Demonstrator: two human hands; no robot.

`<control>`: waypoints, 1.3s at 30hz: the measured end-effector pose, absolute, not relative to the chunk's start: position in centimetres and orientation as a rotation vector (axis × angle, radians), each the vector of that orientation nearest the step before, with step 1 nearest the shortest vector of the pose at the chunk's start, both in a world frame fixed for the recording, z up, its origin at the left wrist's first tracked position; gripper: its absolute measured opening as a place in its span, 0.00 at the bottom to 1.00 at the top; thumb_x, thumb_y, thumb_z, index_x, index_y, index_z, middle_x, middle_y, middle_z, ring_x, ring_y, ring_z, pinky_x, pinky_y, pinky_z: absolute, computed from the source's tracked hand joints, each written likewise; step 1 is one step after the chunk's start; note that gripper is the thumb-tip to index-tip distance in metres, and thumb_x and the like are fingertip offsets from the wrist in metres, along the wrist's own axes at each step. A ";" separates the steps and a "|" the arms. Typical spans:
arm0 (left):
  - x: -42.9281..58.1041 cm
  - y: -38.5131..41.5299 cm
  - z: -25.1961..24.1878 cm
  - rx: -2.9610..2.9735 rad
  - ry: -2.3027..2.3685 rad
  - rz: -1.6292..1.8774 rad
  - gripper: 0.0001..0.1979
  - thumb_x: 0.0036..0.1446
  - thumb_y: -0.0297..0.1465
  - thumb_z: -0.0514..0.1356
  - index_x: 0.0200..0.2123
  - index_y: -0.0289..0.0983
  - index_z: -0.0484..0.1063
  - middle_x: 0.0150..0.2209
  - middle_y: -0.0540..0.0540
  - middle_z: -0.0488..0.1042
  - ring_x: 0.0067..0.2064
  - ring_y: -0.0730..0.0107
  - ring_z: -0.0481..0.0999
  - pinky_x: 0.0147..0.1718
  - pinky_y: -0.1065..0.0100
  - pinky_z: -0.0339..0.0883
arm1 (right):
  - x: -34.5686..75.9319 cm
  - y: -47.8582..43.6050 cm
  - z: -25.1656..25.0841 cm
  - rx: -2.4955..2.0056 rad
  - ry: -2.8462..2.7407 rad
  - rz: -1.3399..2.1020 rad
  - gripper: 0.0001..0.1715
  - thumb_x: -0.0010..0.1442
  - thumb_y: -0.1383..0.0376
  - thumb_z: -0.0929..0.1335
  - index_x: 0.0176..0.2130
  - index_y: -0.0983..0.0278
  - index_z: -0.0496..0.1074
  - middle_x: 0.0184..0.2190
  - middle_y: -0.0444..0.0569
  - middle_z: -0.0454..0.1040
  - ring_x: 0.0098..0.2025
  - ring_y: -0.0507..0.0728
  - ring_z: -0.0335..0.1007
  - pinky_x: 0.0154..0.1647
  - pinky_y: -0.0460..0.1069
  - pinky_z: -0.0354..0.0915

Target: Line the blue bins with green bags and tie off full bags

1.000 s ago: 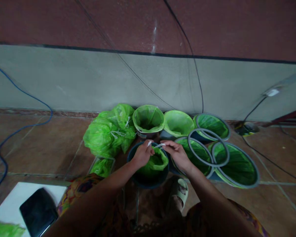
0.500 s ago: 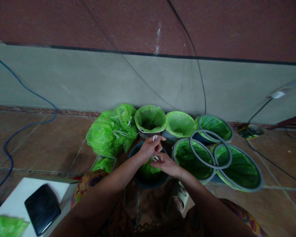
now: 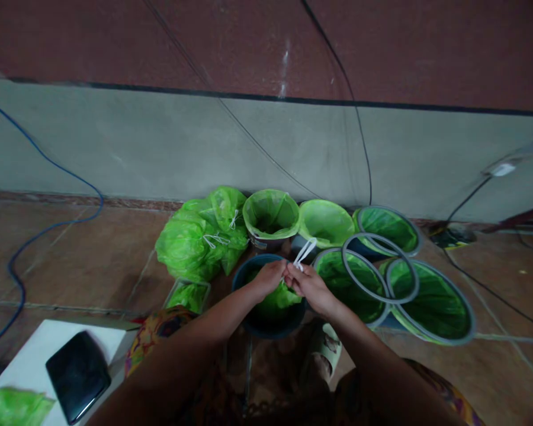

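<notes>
Over the blue bucket (image 3: 273, 332), left hand (image 3: 272, 279) and right hand (image 3: 310, 286) meet, both gripping the white drawstring (image 3: 305, 252) (loop protruding); green bag (image 3: 277, 303) sits inside the bucket, below the hands.

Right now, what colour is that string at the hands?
The string is white, clearest in the head view.

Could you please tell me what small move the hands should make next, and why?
Probably draw the white drawstring tighter: the left hand and right hand meet at its lower end, over the green bag, and above them it stands up looped.
</notes>
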State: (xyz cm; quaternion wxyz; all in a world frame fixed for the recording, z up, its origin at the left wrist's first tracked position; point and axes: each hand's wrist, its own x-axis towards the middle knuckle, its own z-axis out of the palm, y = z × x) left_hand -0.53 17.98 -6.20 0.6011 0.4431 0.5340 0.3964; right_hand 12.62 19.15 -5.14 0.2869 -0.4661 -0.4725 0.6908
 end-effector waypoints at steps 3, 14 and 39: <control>-0.5 17.4 -6.6 1.140 1.201 0.900 0.20 0.63 0.38 0.46 0.26 0.35 0.69 0.27 0.47 0.73 0.31 0.70 0.71 0.37 0.67 0.65 | 13.2 19.5 -4.8 -1.246 -1.099 1.828 0.28 0.49 0.42 0.70 0.28 0.64 0.67 0.17 0.40 0.64 0.15 0.44 0.45 0.15 0.44 0.37; -1.8 18.4 -5.5 1.286 1.516 0.782 0.12 0.54 0.31 0.51 0.23 0.36 0.70 0.19 0.52 0.67 0.23 0.75 0.64 0.25 0.72 0.54 | 14.8 21.2 -4.3 -1.349 -1.081 1.586 0.24 0.50 0.46 0.70 0.31 0.64 0.69 0.17 0.41 0.66 0.15 0.45 0.47 0.15 0.44 0.40; -0.8 17.1 -7.7 1.491 1.324 0.585 0.09 0.56 0.31 0.54 0.26 0.36 0.71 0.22 0.52 0.69 0.25 0.73 0.66 0.27 0.72 0.58 | 13.2 18.8 -2.5 -0.973 -0.949 2.054 0.24 0.56 0.45 0.68 0.39 0.63 0.69 0.22 0.42 0.67 0.19 0.47 0.49 0.20 0.45 0.48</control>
